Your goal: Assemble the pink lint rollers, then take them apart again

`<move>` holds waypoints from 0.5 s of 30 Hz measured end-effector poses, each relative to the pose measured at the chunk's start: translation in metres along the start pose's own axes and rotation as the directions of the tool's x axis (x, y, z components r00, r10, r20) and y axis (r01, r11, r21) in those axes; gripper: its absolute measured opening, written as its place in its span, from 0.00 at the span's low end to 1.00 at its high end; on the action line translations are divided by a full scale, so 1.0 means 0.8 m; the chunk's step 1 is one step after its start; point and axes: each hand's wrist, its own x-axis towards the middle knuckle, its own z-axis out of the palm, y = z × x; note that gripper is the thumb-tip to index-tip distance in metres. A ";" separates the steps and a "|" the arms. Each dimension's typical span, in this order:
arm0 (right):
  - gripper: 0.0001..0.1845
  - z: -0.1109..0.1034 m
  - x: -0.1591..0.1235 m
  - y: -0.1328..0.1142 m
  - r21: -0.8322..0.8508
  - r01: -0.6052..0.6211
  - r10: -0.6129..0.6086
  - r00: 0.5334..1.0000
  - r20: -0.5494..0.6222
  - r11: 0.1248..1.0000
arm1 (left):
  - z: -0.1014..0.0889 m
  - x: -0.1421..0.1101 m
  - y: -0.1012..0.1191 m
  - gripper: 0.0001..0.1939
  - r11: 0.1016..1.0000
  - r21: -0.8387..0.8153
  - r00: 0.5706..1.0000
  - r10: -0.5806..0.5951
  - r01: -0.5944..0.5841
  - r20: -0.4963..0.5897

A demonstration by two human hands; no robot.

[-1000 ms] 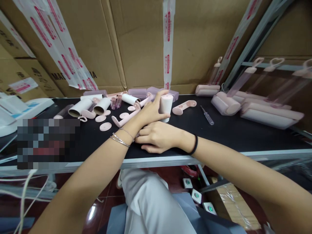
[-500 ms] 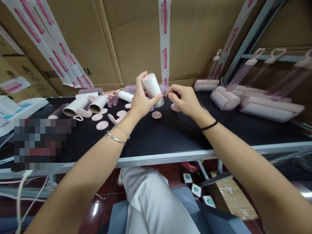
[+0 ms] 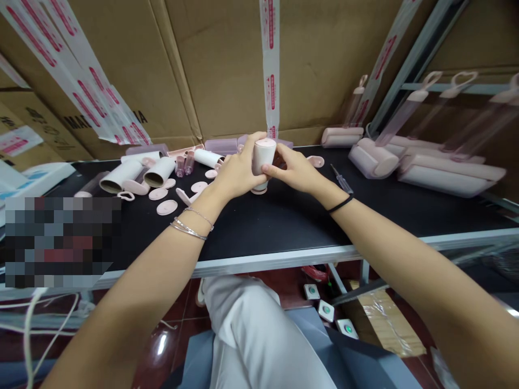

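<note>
A white lint-roller refill (image 3: 263,155) with a pink cap on its upper end is upright over the black tabletop. My left hand (image 3: 238,174) wraps its left side, fingers behind and thumb in front. From the right, my right hand (image 3: 298,170) grips the same roll, its thumb on the front and its other fingers partly hidden behind. Just below the roll shows the rim of a pink disc (image 3: 259,192); whether the two touch I cannot tell. Several loose pink discs (image 3: 167,207) lie left of my hands, near white rolls with open ends (image 3: 160,172).
A small screwdriver (image 3: 341,179) lies right of my right hand. Finished pink lint rollers (image 3: 375,158) with clear handles stand further right. Cardboard boxes (image 3: 227,65) wall off the back. At left are a pixelated patch and a white tray (image 3: 48,181).
My left hand has turned the tilted roll upright and lowered it over the pink disc. My right hand has moved left from beside the roll onto it.
</note>
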 end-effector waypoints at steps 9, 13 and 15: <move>0.30 0.000 0.000 0.006 -0.078 0.022 -0.020 1.000 0.020 0.997 | -0.004 0.001 0.011 0.39 0.984 0.165 0.995 -0.073 0.063 0.060; 0.28 0.001 0.000 0.001 -0.095 -0.015 0.021 0.997 0.070 0.995 | -0.004 0.001 0.004 0.41 0.989 0.097 0.991 -0.114 0.107 0.067; 0.26 -0.003 0.000 -0.003 -0.105 -0.027 0.039 0.992 0.121 0.994 | -0.002 0.001 -0.003 0.42 0.994 0.038 0.992 -0.108 0.106 0.063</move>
